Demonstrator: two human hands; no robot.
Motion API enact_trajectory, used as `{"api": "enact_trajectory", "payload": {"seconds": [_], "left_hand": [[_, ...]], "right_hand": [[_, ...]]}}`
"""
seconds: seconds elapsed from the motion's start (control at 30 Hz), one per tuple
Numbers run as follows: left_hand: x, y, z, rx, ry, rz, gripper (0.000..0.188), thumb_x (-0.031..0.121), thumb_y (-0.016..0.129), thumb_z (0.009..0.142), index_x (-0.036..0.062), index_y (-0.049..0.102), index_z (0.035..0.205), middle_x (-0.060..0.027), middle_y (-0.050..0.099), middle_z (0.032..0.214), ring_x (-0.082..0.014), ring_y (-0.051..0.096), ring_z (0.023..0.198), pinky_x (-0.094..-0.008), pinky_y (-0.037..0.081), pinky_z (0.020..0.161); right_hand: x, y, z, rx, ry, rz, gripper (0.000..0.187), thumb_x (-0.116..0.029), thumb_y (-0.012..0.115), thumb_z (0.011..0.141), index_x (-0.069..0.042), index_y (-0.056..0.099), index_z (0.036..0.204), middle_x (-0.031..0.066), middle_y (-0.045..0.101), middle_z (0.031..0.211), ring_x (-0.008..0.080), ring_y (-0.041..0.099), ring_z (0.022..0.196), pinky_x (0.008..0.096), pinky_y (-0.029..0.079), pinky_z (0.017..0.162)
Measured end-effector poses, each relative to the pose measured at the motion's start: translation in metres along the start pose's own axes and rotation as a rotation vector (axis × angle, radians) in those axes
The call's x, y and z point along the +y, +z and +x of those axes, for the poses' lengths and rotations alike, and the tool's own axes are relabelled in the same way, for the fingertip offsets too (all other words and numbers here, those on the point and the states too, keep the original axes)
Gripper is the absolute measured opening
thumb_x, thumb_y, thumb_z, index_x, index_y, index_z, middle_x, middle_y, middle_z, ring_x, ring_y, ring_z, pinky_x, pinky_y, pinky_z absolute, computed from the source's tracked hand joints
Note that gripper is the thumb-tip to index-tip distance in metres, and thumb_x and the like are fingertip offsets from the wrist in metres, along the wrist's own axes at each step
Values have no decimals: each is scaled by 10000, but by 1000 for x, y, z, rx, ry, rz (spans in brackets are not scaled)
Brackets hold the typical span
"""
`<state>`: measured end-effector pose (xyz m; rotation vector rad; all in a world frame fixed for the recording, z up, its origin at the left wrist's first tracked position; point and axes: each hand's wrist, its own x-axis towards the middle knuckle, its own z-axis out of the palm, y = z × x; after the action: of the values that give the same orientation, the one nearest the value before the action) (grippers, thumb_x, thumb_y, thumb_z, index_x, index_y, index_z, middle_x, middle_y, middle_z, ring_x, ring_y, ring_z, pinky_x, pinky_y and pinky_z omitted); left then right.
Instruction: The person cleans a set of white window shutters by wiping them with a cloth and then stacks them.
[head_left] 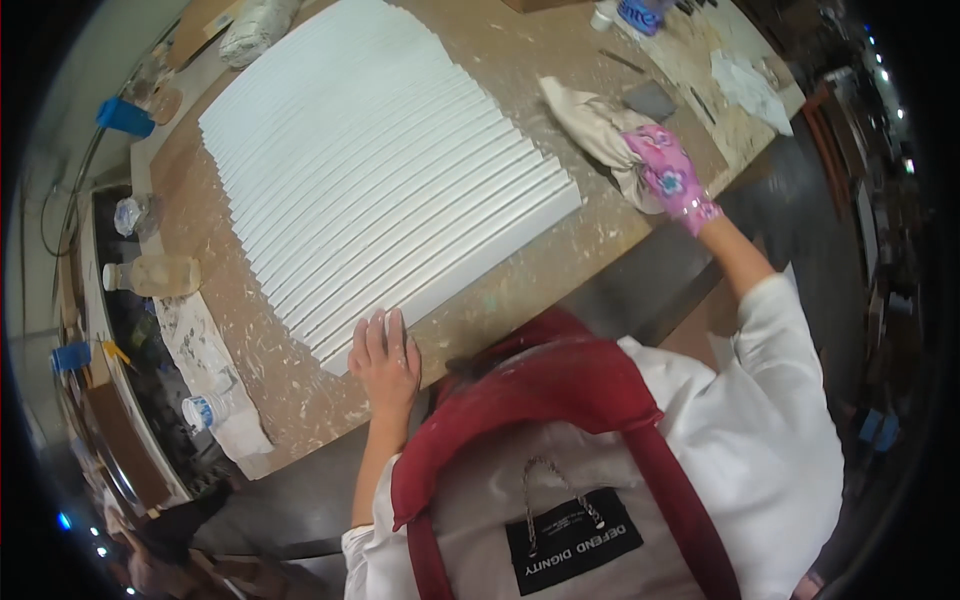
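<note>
- The slats point(380, 190), white and laid side by side, are carried by the table point(310, 410).
- The near left end of the slats is touched by the left hand point(388, 360), its fingers stretched out with nothing clasped.
- To the right of the slats, the cloth point(590, 125) is gathered in the right hand point(672, 180), covered in flowered pink; the hands are kept well apart.
- The slats could be knocked out of line if they are loose and are pressed unevenly by the left hand.
- The white faces could be marked if the finish is tacky, or if grit is carried by the cloth.
- The table is brown, scuffed and flecked with pale spatter.
- Left of the slats, a jar point(165, 275), a tub point(207, 410) and stained paper point(200, 340) are seen; right of them, a grey block point(650, 101).
- Farther right of the slats, the room is dimly lit, its details lost in shadow.
</note>
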<state>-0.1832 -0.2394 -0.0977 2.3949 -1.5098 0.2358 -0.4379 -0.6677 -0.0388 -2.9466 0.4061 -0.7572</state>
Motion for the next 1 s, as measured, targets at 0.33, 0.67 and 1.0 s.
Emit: {"api": "enact_trajectory", "payload": {"seconds": [0.33,0.67,1.0], "left_hand": [[-1,7,-5,59,3,64,489,241,625,822,143,571,1299,-114,466,1355,-344,411,1269,-460,330,964],[54,-24,85,119,-172,-789,642,193,562,896,4,316,1458,-220,124,1567,-345,135,1447,-446,159,1151],[80,-17,110,90,48,-366,446,339,710,779,171,628,1183,-158,487,1310,-360,450,1203,-486,383,955]], "right_hand": [[-115,62,41,-161,167,474,361,-144,636,791,-75,633,1145,133,640,1111,312,587,1047,369,464,945],[-150,-2,85,-185,177,713,536,-199,542,870,-34,445,1371,202,449,1384,354,434,1271,401,330,1090],[-147,51,50,-275,51,488,787,-326,671,841,-16,288,1456,231,342,1453,370,341,1349,449,254,1140]]}}
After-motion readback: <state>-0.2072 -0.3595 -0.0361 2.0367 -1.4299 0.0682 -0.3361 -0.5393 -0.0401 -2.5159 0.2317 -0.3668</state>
